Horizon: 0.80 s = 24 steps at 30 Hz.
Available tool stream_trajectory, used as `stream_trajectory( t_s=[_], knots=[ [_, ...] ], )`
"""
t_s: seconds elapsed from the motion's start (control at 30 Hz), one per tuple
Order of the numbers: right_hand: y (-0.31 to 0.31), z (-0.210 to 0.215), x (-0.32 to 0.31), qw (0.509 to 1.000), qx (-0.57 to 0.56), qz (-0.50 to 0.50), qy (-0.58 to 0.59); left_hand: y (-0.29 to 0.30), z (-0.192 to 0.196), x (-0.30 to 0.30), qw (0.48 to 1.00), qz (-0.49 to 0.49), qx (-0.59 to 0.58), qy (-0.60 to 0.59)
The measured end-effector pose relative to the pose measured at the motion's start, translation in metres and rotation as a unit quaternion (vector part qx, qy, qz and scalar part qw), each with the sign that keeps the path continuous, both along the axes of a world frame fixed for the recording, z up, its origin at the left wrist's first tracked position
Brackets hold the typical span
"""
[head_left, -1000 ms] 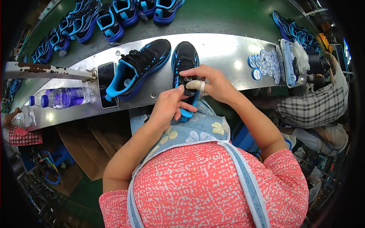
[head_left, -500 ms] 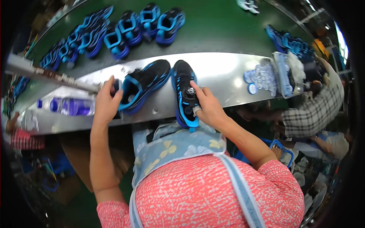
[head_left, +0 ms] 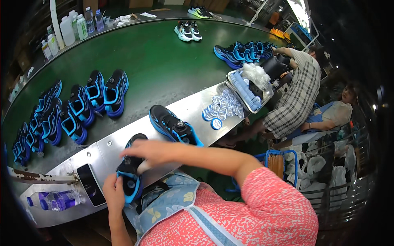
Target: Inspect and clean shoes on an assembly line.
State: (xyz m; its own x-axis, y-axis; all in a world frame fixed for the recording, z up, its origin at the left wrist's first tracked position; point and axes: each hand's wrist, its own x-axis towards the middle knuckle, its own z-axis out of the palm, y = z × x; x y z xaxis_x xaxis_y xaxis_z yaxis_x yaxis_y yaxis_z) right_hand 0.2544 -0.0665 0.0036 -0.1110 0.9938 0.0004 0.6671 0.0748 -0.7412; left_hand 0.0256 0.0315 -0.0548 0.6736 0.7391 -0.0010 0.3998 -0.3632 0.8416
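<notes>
A black and blue sneaker (head_left: pixel 132 165) stands on the metal ledge close to my body, toe pointing away. My left hand (head_left: pixel 113 190) pinches the blue collar at its heel end, thumb on the near edge. Across the sneaker's upper lies my right hand (head_left: pixel 150 151), fingers bent over the tongue area and slightly blurred; it hides most of the middle of the shoe. Something white shows at a finger of this hand. To the right, apart from both hands, rests the matching sneaker (head_left: pixel 166 123), with a round dial on its tongue.
Left of my hands lie a phone (head_left: pixel 91 184) and purple-tinted bottles (head_left: pixel 61 200). Several sneakers (head_left: pixel 82 102) line the green surface (head_left: pixel 160 65). Round blue-white discs (head_left: pixel 223 108) are piled before a tray (head_left: pixel 246 90). A person in a checked garment (head_left: pixel 293 90) works at the right.
My right hand has let go of the right sneaker and crossed to the left one. My left hand now grips that shoe's collar. The view has swung, showing more of the table's far side.
</notes>
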Motion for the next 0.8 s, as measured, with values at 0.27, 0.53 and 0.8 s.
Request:
stream_trajectory(
  t_s=[0.27,0.53,0.8],
  knots=[
    [0.019,0.011,-0.019,0.971,-0.006,0.15,-0.185,-0.002,-0.012,-0.002,0.967,0.1,-0.226,-0.068],
    [0.012,0.012,-0.022,0.994,0.011,0.105,-0.032,-0.007,0.054,0.008,0.873,-0.042,-0.485,0.019],
    [0.002,-0.003,-0.045,0.992,-0.013,0.027,-0.125,-0.026,0.036,0.005,0.868,-0.02,-0.495,-0.035]
  ],
)
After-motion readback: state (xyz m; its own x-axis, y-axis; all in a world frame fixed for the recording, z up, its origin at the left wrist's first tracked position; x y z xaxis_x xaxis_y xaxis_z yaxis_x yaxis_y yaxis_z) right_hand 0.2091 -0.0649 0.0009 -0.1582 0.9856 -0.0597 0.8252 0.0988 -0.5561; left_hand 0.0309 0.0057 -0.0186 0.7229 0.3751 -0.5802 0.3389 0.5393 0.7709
